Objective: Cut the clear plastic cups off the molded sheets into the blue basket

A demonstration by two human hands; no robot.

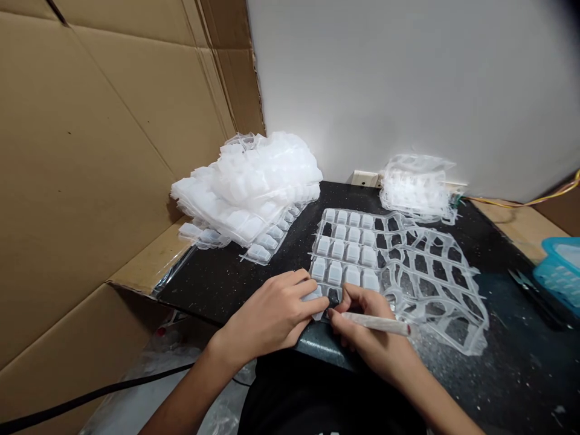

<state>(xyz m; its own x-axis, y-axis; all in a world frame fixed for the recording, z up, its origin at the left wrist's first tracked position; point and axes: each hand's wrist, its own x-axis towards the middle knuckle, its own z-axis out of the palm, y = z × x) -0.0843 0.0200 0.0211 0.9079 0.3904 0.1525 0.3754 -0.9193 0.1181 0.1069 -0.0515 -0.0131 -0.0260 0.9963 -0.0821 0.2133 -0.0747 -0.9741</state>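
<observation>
A translucent moulded sheet (368,256) lies on the dark tabletop, with rows of small block-shaped pieces on its left side and open, web-like holes on its right. My left hand (276,307) is at its near left corner, fingers closed on a small translucent piece (318,315). Close beside it, my right hand (369,329) grips a slim whitish pen-like tool (379,322) with a reddish mark at its back end. The tool's tip is hidden by the fingers at the sheet's near edge.
A tall heap of similar sheets (267,181) stands at the back left. Emptied webbing (414,184) is piled by the wall socket (364,178). At the right are scissors (528,290) and a blue basket (559,266). Cardboard (90,151) walls the left side.
</observation>
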